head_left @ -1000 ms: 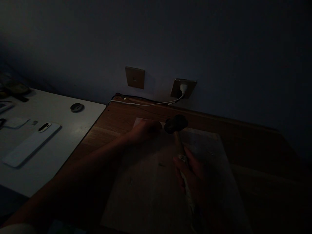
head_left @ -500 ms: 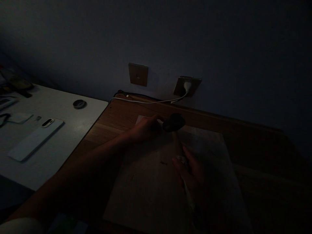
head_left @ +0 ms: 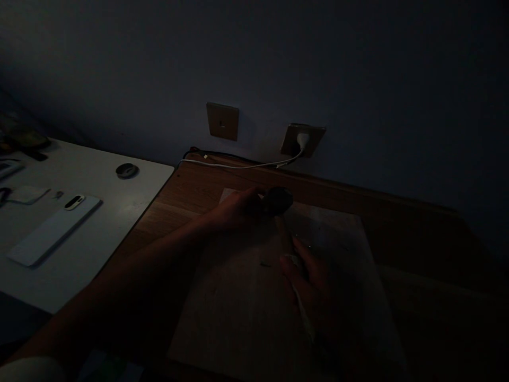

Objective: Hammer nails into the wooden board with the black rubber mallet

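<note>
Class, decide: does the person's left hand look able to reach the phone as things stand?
Probably yes: the phone lies uncovered on the white table, and nothing visible blocks the left hand.

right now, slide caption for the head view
In dim light, the right hand grips a hammer over a board, left hand close by.

Your left forearm [head_left: 151, 260] extends bare from a pale, rounded sleeve edge [head_left: 34, 369]. Your left grip [head_left: 236, 207] and right grip [head_left: 312, 286] are bare; shadow obscures your right forearm.
</note>
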Available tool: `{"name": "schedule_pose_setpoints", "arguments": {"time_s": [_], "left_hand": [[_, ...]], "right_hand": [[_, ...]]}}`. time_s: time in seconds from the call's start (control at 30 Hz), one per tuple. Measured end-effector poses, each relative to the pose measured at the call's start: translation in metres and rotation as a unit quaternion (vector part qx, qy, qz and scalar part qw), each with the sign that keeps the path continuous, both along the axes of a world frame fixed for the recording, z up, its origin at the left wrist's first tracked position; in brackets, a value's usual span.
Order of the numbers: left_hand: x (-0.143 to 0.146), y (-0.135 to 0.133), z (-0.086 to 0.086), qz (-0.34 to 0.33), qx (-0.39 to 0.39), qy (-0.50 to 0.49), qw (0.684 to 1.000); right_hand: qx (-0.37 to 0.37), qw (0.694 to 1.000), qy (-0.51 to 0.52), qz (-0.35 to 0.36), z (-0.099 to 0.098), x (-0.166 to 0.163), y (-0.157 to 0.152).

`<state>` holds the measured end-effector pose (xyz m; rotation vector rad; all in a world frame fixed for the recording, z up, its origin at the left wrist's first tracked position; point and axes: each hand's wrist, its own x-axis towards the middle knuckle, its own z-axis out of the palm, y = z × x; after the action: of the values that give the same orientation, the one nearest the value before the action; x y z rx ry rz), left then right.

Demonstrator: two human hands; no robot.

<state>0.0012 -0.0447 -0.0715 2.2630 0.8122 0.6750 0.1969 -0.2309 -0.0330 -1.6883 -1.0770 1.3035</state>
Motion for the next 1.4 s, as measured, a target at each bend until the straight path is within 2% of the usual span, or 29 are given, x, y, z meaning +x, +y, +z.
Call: {"name": "schedule_pose_setpoints", "arguments": {"time_s": [0.13,0.2,0.27,0.37,0.43,0.53,0.6,0.73,0.83,0.9,1.03,1.4], "left_hand": [[0.006,-0.01,0.016,-0.004,0.172,0.068,0.983],[0.018,-0.022,0.024,-0.045,0.265,0.11,0.957],[0.036,-0.035,0.028,-0.116,0.347,0.145,0.919],[0.065,-0.05,0.026,-0.178,0.419,0.174,0.873],[0.077,-0.054,0.024,-0.183,0.431,0.18,0.865],[0.079,-0.048,0.023,-0.179,0.425,0.175,0.87],[0.069,-0.039,0.024,-0.167,0.398,0.163,0.887],[0.044,-0.018,0.023,-0.082,0.248,0.108,0.959],[0.032,-0.009,0.015,-0.035,0.127,0.074,0.988],[0.029,-0.008,0.007,-0.037,0.097,0.06,0.993],[0.027,-0.012,-0.003,-0.043,0.098,0.037,0.994],[0.023,-0.008,-0.002,-0.033,0.074,0.022,0.996]], "right_hand": [[0.07,0.991,0.031,-0.114,0.009,-0.001,-0.003],[0.117,0.978,0.056,-0.163,0.014,0.0,-0.002],[0.159,0.962,0.096,-0.201,0.016,0.002,0.0],[0.189,0.94,0.142,-0.247,0.016,0.006,0.005],[0.193,0.934,0.156,-0.257,0.014,0.009,0.008],[0.188,0.936,0.17,-0.245,0.012,0.011,0.009],[0.181,0.94,0.171,-0.234,0.012,0.012,0.009],[0.166,0.947,0.149,-0.231,0.01,0.012,0.006],[0.148,0.956,0.14,-0.212,0.008,0.012,0.004],[0.14,0.957,0.147,-0.205,0.007,0.012,0.004],[0.141,0.954,0.155,-0.216,0.011,0.01,0.004],[0.097,0.973,0.105,-0.18,0.011,0.01,0.003]]}}
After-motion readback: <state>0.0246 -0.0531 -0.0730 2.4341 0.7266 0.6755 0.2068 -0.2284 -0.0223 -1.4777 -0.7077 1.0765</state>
